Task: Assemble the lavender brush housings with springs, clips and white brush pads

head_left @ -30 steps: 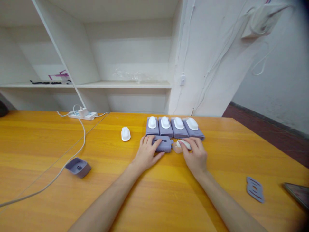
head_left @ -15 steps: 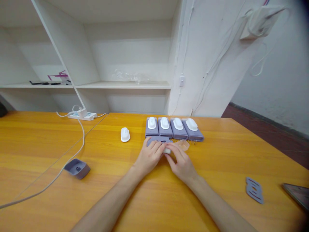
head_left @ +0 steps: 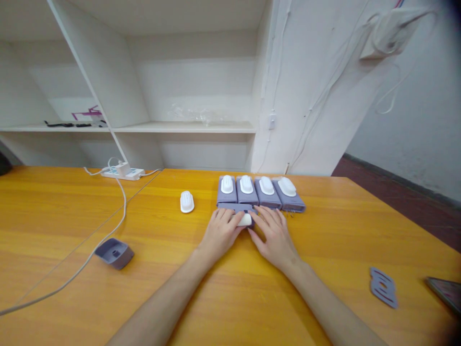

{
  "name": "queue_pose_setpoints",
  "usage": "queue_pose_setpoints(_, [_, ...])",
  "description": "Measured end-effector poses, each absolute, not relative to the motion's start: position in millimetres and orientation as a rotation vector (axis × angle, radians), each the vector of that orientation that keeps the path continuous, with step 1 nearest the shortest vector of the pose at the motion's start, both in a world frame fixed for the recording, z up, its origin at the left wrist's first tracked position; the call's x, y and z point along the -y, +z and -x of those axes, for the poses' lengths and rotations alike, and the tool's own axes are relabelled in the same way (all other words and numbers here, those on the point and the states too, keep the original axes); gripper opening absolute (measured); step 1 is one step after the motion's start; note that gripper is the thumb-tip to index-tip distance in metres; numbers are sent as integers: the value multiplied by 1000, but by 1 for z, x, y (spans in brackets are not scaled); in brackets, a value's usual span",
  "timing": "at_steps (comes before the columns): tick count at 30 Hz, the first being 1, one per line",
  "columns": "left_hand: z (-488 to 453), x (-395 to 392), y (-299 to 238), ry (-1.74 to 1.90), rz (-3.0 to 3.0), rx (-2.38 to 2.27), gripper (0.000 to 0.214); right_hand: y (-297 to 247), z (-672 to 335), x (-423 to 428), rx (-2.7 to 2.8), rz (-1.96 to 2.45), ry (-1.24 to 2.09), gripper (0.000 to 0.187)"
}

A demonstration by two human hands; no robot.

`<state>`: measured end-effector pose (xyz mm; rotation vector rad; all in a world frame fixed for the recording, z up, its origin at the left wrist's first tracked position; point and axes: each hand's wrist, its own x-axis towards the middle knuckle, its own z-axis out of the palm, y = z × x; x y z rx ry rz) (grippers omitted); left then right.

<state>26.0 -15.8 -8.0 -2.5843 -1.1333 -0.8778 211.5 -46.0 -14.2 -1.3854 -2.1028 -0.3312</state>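
Observation:
My left hand (head_left: pixel 220 229) is closed round the left side of a grey-purple plastic holder (head_left: pixel 234 206), with its thumb by a small white piece (head_left: pixel 245 220) at the front. From the right, my right hand (head_left: pixel 274 235) grips the same holder between thumb and index finger, while its other fingers lie forward. Both hands hide much of the holder. Just behind stands a row of several finished-looking grey-purple holders (head_left: pixel 226 197), each topped by a white ribbed oval part (head_left: pixel 246 183).
A loose white oval part (head_left: pixel 187 202) lies left of the row. Further left are a grey-purple cup (head_left: pixel 115 253), a cable (head_left: pixel 124 202) and a power strip (head_left: pixel 124 173). To the right lie a flat slotted plate (head_left: pixel 383 287) and a dark-edged device (head_left: pixel 444 290).
My right hand's fingers have spread forward, now covering the clear dish seen before. The left fingers have drawn back slightly, and more of the white piece shows.

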Motion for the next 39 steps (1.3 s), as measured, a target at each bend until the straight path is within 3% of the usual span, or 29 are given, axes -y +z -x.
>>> queue_pose_setpoints(11, [-19,10,-14,-1584,2456,1357,31,-19,-211,43,2131,1424,-298,34])
queue_pose_setpoints(15, [-9,0,-13,-1861,2211,1632,30,-18,-211,43,2169,1440,-331,46])
queue_pose_setpoints(21, [3,-20,-16,-2529,2128,2134,37,-20,-213,41,2167,1448,-354,37])
queue_pose_setpoints(31, [5,-12,-6,-2526,2362,2444,46,-21,-212,40,2160,1447,-306,29])
queue_pose_setpoints(39, [0,-6,-5,-2727,2538,2194,45,-19,-216,41,2096,1426,-353,23])
